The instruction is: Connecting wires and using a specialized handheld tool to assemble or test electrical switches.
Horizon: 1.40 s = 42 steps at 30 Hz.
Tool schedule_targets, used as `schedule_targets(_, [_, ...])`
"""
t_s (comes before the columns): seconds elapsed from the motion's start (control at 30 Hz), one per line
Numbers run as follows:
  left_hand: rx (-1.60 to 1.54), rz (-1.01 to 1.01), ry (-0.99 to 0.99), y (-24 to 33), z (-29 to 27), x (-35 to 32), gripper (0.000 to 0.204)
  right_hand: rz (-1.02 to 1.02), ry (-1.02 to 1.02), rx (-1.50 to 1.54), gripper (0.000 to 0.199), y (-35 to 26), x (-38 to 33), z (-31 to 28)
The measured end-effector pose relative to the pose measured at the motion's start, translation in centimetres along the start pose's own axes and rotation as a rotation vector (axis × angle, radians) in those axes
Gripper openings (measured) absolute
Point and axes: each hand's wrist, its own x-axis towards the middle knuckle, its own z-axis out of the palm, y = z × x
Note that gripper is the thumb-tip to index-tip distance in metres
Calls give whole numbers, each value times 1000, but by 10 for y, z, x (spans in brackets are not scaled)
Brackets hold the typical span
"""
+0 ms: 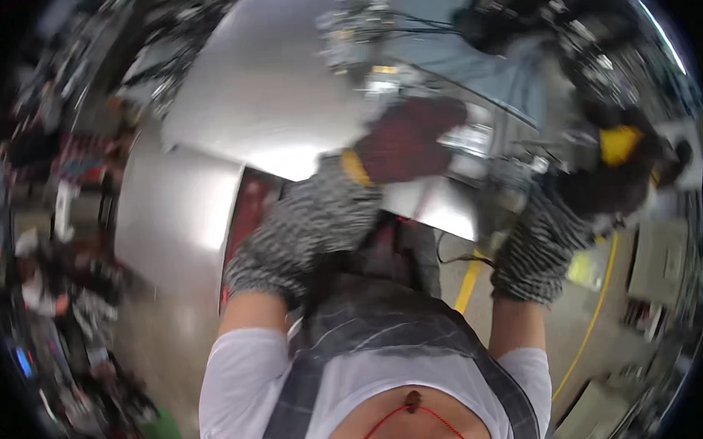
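My left hand [415, 142], in a dark red glove with a yellow band at the wrist, reaches over a shiny metal sheet [283, 81] near some metal parts. Its fingers are smeared by motion. To the right, my right hand [624, 168] wears a dark glove with a yellow patch and is raised beside the bench. Blur hides its fingers and whatever may be in them. Black-and-white knit sleeves cover both forearms. A cluster of blurred metal fittings [355, 31] stands beyond my left hand.
Another bare metal sheet [170, 204] lies at the left. A blue-grey surface [470, 65] spreads at the back, with black cables [429, 26] over it. Yellow lines [595, 326] mark the floor at right, near a grey box [658, 261]. Blurred clutter fills the left side.
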Motion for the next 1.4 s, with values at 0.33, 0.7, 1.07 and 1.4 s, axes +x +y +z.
schedule_targets(0.33, [37,-153,-230,21,-25,18,65,-165,-123,416,59,16,-10,11])
schedule_targets(0.7, [222,-153,-316,27,-20,28,65,-23,-102,354,66,-1,-21,22])
schedule_targets(1.07, [196,-98,-149,28,-13,-1,86,0,-101,383,65,-6,-26,30])
schedule_targets(1.4, [-54,-280,-126,55,-16,14,60,30,-58,353,58,6,-5,13])
